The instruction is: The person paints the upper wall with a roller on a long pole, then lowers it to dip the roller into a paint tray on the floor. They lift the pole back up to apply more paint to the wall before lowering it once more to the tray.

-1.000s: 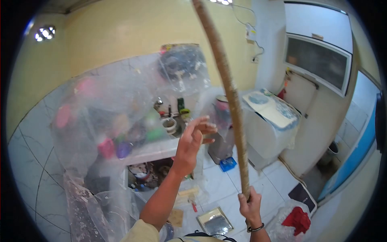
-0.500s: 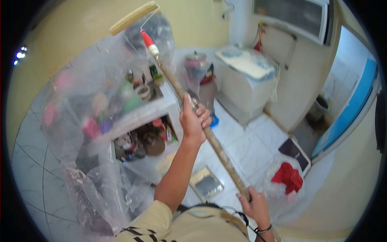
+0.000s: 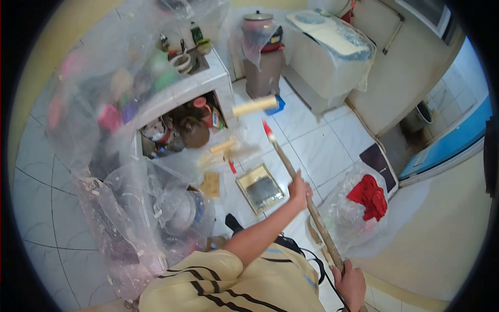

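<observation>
Both hands are closed around the long wooden pole [image 3: 323, 227] of a paint roller. My left hand [image 3: 299, 191] grips it partway up, and my right hand [image 3: 351, 285] holds its lower end. At the far end are a red handle [image 3: 267, 128] and a cream-coated roller sleeve [image 3: 254, 105], somewhat blurred, held out over the tiled floor. Below and left of the sleeve lies a paint tray [image 3: 260, 188] with a cream rim and a dark grey middle.
Plastic sheeting [image 3: 125, 171] drapes the counter [image 3: 171, 99] at left. A covered washing machine [image 3: 332, 57] and a brown bin [image 3: 262, 73] stand behind. At right are a clear plastic bag [image 3: 338, 208] with red cloth [image 3: 370, 197], a dark mat [image 3: 378, 165] and a blue door [image 3: 442, 156].
The roller has come down from the upper wall to above the floor. Both hands have moved down and right with the pole, and the view has tilted downward.
</observation>
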Available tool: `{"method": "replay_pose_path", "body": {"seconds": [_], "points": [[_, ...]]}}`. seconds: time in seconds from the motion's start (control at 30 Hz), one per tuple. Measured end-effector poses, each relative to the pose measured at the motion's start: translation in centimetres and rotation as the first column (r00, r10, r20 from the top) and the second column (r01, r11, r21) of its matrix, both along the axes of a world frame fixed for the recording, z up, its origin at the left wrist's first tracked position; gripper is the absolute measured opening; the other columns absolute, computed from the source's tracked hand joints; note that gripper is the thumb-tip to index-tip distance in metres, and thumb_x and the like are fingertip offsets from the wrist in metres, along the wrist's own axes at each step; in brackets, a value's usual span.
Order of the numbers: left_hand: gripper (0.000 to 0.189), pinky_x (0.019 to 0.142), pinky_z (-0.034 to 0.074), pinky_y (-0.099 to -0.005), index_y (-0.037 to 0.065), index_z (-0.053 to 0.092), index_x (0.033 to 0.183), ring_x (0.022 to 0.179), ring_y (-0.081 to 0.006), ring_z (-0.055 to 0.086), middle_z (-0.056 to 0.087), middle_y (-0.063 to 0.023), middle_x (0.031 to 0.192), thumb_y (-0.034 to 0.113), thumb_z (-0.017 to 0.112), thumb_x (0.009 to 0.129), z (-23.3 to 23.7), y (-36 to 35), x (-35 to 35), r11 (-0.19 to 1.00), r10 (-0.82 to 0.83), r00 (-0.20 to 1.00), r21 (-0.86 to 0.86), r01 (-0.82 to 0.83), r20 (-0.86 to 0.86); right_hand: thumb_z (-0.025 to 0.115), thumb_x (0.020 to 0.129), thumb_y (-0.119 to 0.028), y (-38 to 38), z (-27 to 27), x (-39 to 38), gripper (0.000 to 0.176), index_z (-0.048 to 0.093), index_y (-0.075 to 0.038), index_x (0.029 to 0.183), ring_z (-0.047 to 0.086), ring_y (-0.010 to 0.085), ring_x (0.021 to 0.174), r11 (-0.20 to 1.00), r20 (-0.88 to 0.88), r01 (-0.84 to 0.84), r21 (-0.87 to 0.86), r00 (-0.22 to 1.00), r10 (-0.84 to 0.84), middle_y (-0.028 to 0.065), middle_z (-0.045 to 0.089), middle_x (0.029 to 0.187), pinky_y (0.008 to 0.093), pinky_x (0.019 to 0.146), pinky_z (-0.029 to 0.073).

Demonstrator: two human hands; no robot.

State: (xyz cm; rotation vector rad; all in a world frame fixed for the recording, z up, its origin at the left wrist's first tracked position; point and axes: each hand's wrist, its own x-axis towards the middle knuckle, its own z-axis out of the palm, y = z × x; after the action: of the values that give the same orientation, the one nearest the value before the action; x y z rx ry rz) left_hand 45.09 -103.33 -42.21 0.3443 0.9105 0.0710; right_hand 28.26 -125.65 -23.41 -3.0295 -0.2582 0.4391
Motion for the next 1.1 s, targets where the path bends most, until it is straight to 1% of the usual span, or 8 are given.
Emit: {"method": "replay_pose_path", "body": {"seconds": [0.2,0.5,0.8,0.83,0.87,0.93,1.0,1.1], "points": [[0.042,0.033,0.031,-0.0338,0.014,0.036,0.064,0.037,-0.0177,0.037,0.033,-0.0028,0.049,0.044,0.051,0.089,-12.2,-4.1,-1.6,0.982,-0.052,0.993,-0.187,0.032,-0.106,0.052,0.09,-0.039,0.3,2.3,2.7,0.034,0.058,-0.006,0.093,0.065,0.0402,0.069,0.98,-0.224,-0.135,-0.146,0.97,0.1,0.0212,0.064,0.073,0.0499,0.058,0.051],[0.019,0.038,0.034,-0.0268,0.011,0.036,0.085,0.043,-0.0144,0.033,0.035,-0.0039,0.06,0.022,0.051,0.089,-12.4,-2.8,-2.2,0.886,0.026,0.961,-0.439,-0.149,-0.274,0.058,0.087,-0.033,3.2,1.7,5.8,0.024,0.068,-0.011,0.088,0.068,0.0305,0.076,0.895,-0.07,-0.367,-0.253,0.93,0.361,0.0117,0.069,0.076,0.0434,0.061,0.052],[0.006,0.037,0.037,-0.0294,0.009,0.039,0.085,0.045,-0.016,0.04,0.042,-0.0083,0.065,0.014,0.038,0.088,-20.2,-3.9,0.3,0.945,0.078,0.922,-0.265,-0.189,-0.378,0.058,0.088,-0.034,8.6,7.1,5.7,0.029,0.065,-0.006,0.085,0.067,0.0334,0.085,0.93,0.025,-0.342,-0.133,0.937,0.348,0.0163,0.069,0.084,0.0466,0.076,0.051],[0.007,0.037,0.037,-0.0294,0.009,0.039,0.085,0.044,-0.0161,0.04,0.042,-0.0079,0.064,0.014,0.038,0.088,-17.9,-3.4,-0.2,0.943,0.095,0.931,-0.268,-0.199,-0.353,0.061,0.087,-0.03,8.8,6.0,6.7,0.029,0.062,-0.003,0.081,0.062,0.0343,0.068,0.887,0.317,-0.442,0.134,0.867,0.384,0.0174,0.063,0.071,0.0446,0.066,0.05],[0.007,0.037,0.038,-0.0295,0.009,0.039,0.084,0.044,-0.0162,0.041,0.042,-0.0075,0.063,0.015,0.037,0.088,-15.6,-2.8,-0.8,0.939,0.108,0.936,-0.275,-0.207,-0.335,0.064,0.087,-0.027,8.8,4.9,7.5,0.03,0.059,0.0,0.077,0.057,0.0353,0.051,0.746,0.58,-0.571,0.344,0.753,0.309,0.0185,0.058,0.059,0.0426,0.056,0.048],[0.008,0.036,0.038,-0.0297,0.01,0.04,0.082,0.043,-0.0161,0.04,0.041,-0.006,0.061,0.015,0.037,0.088,-17.2,-3.7,-0.4,0.936,0.14,0.933,-0.263,-0.233,-0.331,0.057,0.093,-0.026,10.8,8.6,6.2,0.034,0.057,0.002,0.072,0.057,0.0286,0.046,0.208,0.269,-0.276,0.938,0.961,0.061,0.0145,0.056,0.055,0.0446,0.061,0.051],[0.008,0.036,0.037,-0.0299,0.012,0.04,0.08,0.041,-0.0162,0.039,0.04,-0.0043,0.059,0.015,0.038,0.087,-21.5,-4.2,1.3,0.948,0.135,0.943,-0.237,-0.212,-0.304,0.027,0.102,-0.042,12.3,13.1,5.2,0.056,0.048,-0.004,0.066,0.051,0.0243,0.038,-0.553,0.244,-0.013,0.833,0.906,0.347,0.008,0.043,0.045,0.0583,0.081,0.045],[0.008,0.035,0.036,-0.029,0.013,0.04,0.079,0.041,-0.016,0.039,0.039,-0.0038,0.057,0.014,0.037,0.086,-22.1,-5.5,1.1,0.954,0.297,0.955,0.037,-0.298,0.03,0.011,0.101,-0.046,12.2,18.5,3.4,0.062,0.042,-0.008,0.062,0.046,0.0228,0.037,-0.763,0.309,0.318,0.563,0.776,0.55,0.0064,0.041,0.046,0.0582,0.082,0.042]]}}
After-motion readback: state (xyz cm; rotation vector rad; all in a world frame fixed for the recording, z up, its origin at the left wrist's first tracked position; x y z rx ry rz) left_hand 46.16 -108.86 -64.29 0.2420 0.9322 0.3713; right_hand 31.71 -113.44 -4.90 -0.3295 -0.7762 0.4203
